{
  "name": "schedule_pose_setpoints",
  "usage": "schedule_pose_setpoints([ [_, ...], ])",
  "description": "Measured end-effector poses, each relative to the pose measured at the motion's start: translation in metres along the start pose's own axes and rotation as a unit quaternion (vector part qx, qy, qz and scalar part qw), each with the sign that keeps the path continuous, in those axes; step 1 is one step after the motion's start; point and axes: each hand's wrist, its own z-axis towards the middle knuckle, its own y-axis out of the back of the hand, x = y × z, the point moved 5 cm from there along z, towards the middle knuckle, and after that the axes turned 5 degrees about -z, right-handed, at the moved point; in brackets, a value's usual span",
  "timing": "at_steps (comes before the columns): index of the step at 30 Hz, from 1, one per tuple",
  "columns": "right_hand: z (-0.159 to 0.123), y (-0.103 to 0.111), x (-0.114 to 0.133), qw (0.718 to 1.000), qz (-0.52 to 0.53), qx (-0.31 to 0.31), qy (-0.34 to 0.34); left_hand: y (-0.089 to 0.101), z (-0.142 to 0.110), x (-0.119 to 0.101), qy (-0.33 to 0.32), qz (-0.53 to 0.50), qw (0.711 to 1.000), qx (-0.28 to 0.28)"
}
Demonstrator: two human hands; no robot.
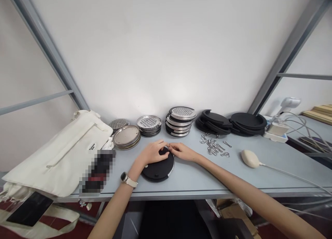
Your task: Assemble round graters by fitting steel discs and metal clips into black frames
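Note:
A round black disc with a steel rim (158,171) lies flat on the pale grey table, under my left hand (153,152), which grips its upper part. My right hand (183,151) comes in from the right, and its fingertips meet the disc's top edge. Between those fingertips shows a small metal clip (167,147), mostly hidden by my fingers. A loose heap of similar metal clips (212,145) lies to the right of my right hand. A watch (129,179) sits on my left wrist.
Along the wall stand stacks of steel graters (178,121) and plates (126,137), plus black rings (214,122). A canvas bag (59,156) lies at left beside a pixelated object (97,171). A cream oval object with a cable (250,158) lies at right.

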Motion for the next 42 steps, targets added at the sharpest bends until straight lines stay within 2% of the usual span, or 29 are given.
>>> schedule_pose_setpoints([
  [8,-0.002,0.001,-0.001,1.000,-0.015,0.003,0.001,-0.004,0.003,0.008,0.033,-0.086,0.996,0.001],
  [14,-0.004,0.002,0.002,1.000,-0.018,0.018,0.003,-0.004,0.003,0.010,0.032,-0.106,0.994,-0.005],
  [34,-0.005,0.001,0.005,0.997,-0.056,0.049,0.003,-0.006,0.003,0.013,0.038,-0.130,0.991,0.009],
  [42,-0.005,0.001,0.003,0.997,-0.066,0.047,0.000,-0.006,0.003,0.012,0.025,-0.101,0.995,0.001],
])
